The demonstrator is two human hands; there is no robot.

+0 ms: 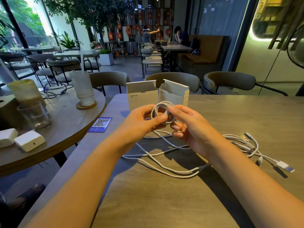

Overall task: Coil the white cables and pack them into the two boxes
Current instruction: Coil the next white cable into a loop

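White coil (162, 112) pinched by left hand (144, 120) and right hand (185, 127)
Loose tail (164, 168) at 6 o'clock may snag, springing loops before boxes (142, 96)

Both hands raised, left hand (144, 119) and right hand (185, 127) with fingers pinching.

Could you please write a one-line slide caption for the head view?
Both hands, left hand and right hand, coil a white cable before two open boxes.

The worktop (230, 112) looks like matt grey-brown wood grain. The two boxes (142, 96) are matt white cardboard. The white cables (164, 168) have a smooth, dull plastic sheath, and the plug (285, 167) looks like glossy white plastic.
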